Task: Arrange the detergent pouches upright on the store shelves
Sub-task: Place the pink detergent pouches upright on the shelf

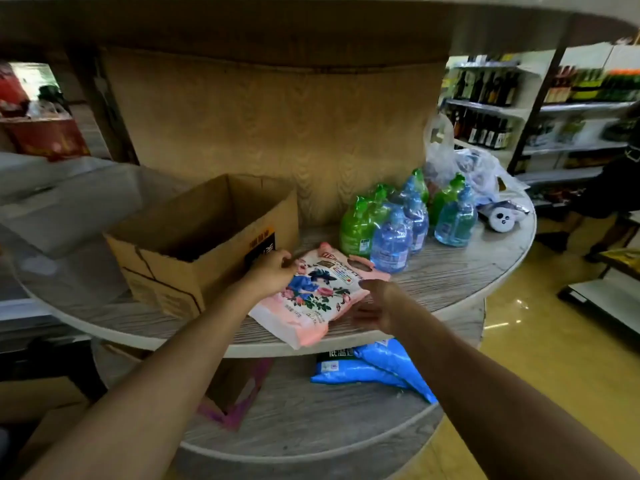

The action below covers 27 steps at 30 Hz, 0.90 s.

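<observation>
You stand at a round, wood-grain shelf [450,282] in a store, with aisles of bottles [485,109] to the right and a yellow floor below. An open cardboard box [194,244] sits on the left of the shelf, and shrink-wrapped green and blue bottles [391,223] stand behind the work, a plastic bag [460,168] beyond them. On the tier below lie blue pouches [374,368], flat.

The pink detergent pouch [311,292] lies flat and slanted, its bottom corner hanging over the shelf's front edge. Your left hand [273,268] pinches its upper left edge, fingers curled on it. Your right hand [377,306] rests against its right side with fingers loosely spread, not gripping.

You seem to be at the standing-up step. Next, likely close the right hand on the pouch, lift its top, and seat its base well back from the edge.
</observation>
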Each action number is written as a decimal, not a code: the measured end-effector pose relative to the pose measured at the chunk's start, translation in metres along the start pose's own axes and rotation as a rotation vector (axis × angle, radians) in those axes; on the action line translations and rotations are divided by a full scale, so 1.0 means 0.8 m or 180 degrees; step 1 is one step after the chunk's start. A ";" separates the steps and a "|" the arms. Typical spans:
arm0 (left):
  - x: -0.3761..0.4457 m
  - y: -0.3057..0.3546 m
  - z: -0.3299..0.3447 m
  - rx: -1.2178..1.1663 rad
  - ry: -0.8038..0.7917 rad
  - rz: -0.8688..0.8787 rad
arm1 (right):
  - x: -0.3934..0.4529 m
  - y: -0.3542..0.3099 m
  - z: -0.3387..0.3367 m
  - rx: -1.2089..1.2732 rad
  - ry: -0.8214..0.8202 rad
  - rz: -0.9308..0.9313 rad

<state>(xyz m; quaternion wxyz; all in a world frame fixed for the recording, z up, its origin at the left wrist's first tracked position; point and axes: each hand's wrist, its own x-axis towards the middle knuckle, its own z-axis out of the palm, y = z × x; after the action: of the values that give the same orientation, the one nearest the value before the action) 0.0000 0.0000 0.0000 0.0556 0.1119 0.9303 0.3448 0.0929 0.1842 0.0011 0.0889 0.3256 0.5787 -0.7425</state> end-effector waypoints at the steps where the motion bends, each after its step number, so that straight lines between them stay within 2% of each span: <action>1: -0.002 -0.001 0.002 0.0173 -0.0105 -0.0084 | 0.001 0.003 0.005 0.0054 0.0006 0.0012; 5: -0.006 -0.007 0.011 0.0904 -0.0223 -0.0145 | 0.011 0.009 0.021 0.0156 0.0016 0.0100; 9: -0.012 -0.003 0.009 0.1046 -0.0150 -0.0121 | 0.021 0.010 0.029 0.0195 0.0196 0.0062; 14: -0.026 -0.008 0.004 0.0791 0.0066 -0.0047 | 0.019 0.013 0.025 0.0469 0.0193 0.0059; 18: -0.043 -0.020 0.005 0.0238 0.0364 -0.0079 | 0.004 0.030 0.025 0.0792 -0.0027 -0.0269; 20: -0.051 -0.027 0.006 -0.0122 0.0277 -0.0240 | -0.001 0.044 0.029 0.1044 -0.0197 -0.0504; 23: -0.053 -0.028 0.003 -0.0162 -0.0023 -0.0302 | -0.007 0.056 0.037 0.1480 -0.0427 -0.0705; 27: -0.053 -0.031 -0.003 -0.0603 -0.0059 -0.0621 | -0.015 0.060 0.036 0.1727 -0.0589 -0.0812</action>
<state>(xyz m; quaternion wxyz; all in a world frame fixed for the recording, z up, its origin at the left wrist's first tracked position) 0.0365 -0.0305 -0.0130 0.1078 0.0184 0.8995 0.4230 0.1153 0.1395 -0.0269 -0.0429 0.1932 0.3850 -0.9014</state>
